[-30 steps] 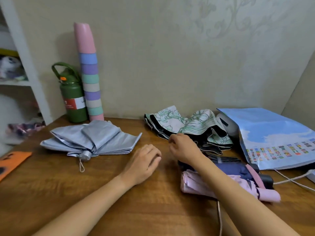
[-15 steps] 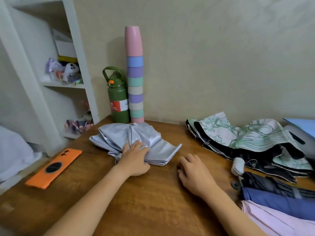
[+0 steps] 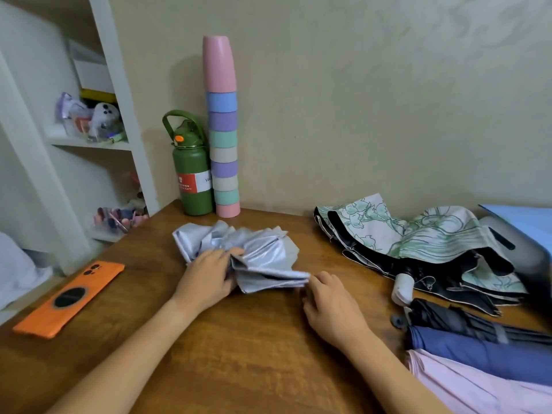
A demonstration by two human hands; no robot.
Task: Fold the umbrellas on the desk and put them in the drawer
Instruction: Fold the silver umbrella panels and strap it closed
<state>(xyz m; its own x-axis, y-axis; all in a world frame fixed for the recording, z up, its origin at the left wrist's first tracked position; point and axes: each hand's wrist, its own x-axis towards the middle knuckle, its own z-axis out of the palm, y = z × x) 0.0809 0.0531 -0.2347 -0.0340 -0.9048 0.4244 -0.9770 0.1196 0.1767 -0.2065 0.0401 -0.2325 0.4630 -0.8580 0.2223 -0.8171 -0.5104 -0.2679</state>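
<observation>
1. Fingers [image 3: 321,282] of right hand [image 3: 331,309] loosely bent, tips touching near corner of silver umbrella [image 3: 263,261], gripping nothing plainly; likely steadying the cloth.
2. Left hand [image 3: 209,279] curled around bunched canopy, gathering folds toward the middle.
3. Silver umbrella mid-desk [image 3: 239,354], half crumpled, not yet folded.
4. Floral umbrella [image 3: 418,237] farther right, unfolded.
5. Green bottle [image 3: 191,174] and stacked cups [image 3: 222,130] against wall.
</observation>
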